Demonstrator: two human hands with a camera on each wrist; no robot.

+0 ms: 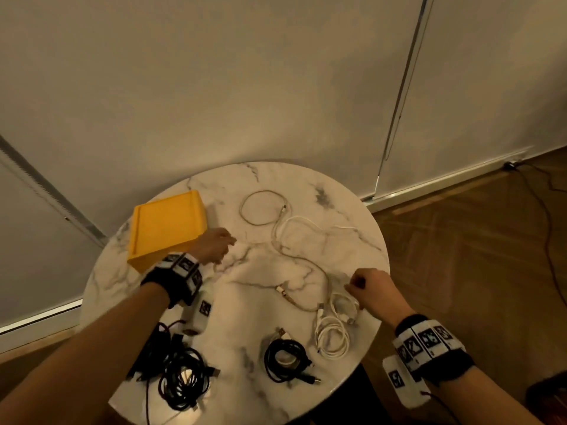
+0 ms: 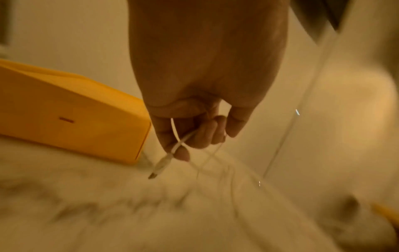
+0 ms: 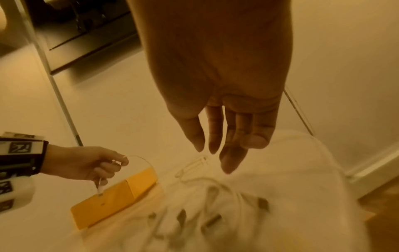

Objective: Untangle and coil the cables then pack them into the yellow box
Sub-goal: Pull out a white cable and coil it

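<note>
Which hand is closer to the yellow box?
Left. The left hand is right beside the yellow box, pinching a white cable. The right hand is far across the table.

A round marble table (image 1: pixel 233 302) is standing against pale wall panels (image 1: pixel 245 72). Wood parquet floor (image 1: pixel 475 256) is showing at right, a dark cord (image 1: pixel 549 240) trailing across it. Warm, dim light is tinting everything yellowish.

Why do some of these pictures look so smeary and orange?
Head view: dim warm light, round marble table fairly sharp, walls bowed by the wide lens. Left wrist view: tabletop smeared, though the left hand pinching a thin white cable stays readable. Right wrist view: cables below blurred.
</note>
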